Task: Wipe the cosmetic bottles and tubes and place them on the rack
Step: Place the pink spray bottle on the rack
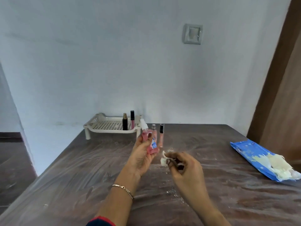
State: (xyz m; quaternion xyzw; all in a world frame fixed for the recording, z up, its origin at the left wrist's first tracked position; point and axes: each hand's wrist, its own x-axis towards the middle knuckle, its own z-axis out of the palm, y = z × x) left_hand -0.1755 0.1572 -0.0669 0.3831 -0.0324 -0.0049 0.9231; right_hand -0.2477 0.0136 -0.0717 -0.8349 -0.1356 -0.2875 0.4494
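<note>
Holding a pink spray bottle (149, 144), left hand (143, 155); right hand (184, 167) pinches wipe (163, 160).

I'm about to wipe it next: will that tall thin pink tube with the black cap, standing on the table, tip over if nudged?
Probably. The pink tube stands upright on a narrow base and is tall for its width, so a sideways nudge would likely topple it. Being round, it may then roll on the table, whose clear plastic cover looks smooth.
</note>
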